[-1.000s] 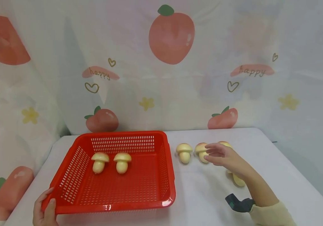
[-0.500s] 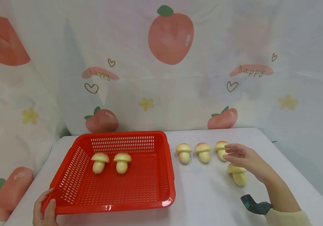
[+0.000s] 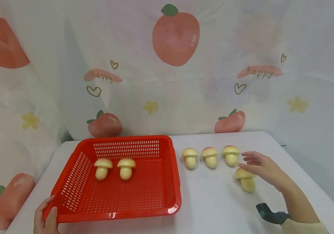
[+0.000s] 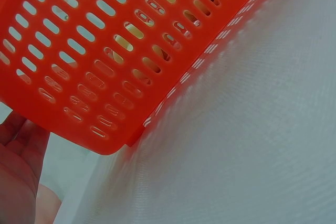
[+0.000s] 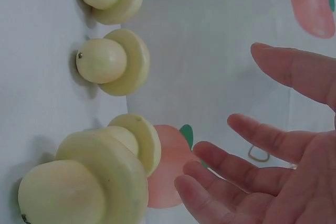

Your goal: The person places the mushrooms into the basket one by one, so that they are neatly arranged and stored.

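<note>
My left hand [image 3: 45, 218] holds the front left corner of a red plastic basket [image 3: 117, 215], thumb on one side of the rim and fingers on the other. Inside the basket lie two toy mushrooms, one on the left [image 3: 103, 168] and one beside it [image 3: 126, 168]. My right hand [image 3: 261, 166] hovers with fingers spread and holds nothing. Just below and left of it is the nearest mushroom [image 3: 247, 182], also large in the right wrist view [image 5: 79, 187]. Three more mushrooms lie in a row behind: left [image 3: 190, 158], middle [image 3: 210, 157] and right [image 3: 230, 155].
A white table [image 3: 207, 201] carries the basket and the mushrooms. Behind it hangs a pale curtain [image 3: 178, 94] printed with peaches. A dark wrist device [image 3: 272, 214] sits at my right wrist. The basket's slotted wall [image 4: 94, 40] fills much of the left wrist view.
My right hand has moved right, from over the middle and right mushrooms of the row to above the nearest one, uncovering the row. The left hand and basket have stayed put.
</note>
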